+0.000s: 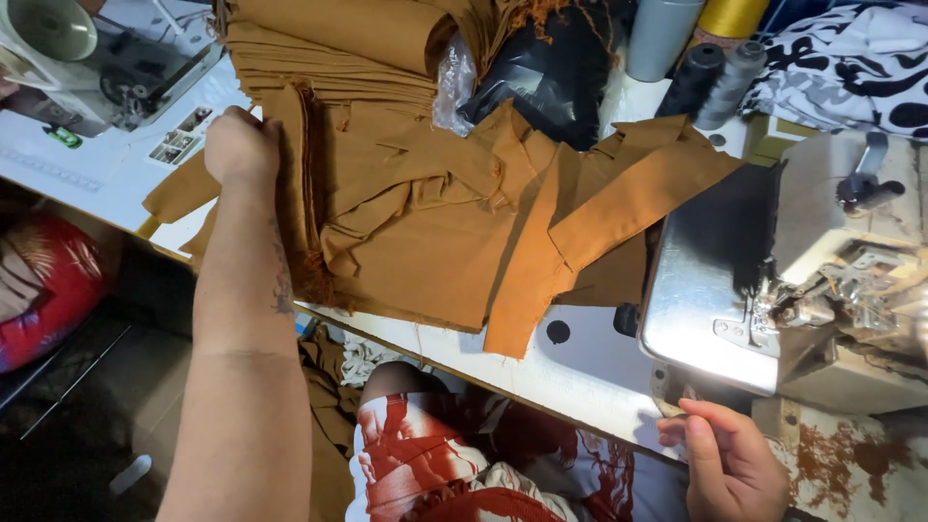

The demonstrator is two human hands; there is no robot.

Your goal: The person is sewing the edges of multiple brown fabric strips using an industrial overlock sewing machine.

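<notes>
In the head view, the left hand [242, 145] reaches out across the table [580, 372] and rests on a stack of brown fabric [406, 208], its fingers curled down over the stack's left edge, gripping the layered pieces there. The fabric covers the middle of the table, with loose strips fanning toward the right and folded piles at the top. The right hand [730, 464] sits low at the table's near edge, just below the sewing machine [802, 290], fingers loosely curled and thumb forward; it touches the edge but grips nothing that can be made out. Thread cones [715, 77] stand behind the fabric, beside a black-and-white patterned cloth [851, 58]. A second machine [87, 58] sits at the top left.
</notes>
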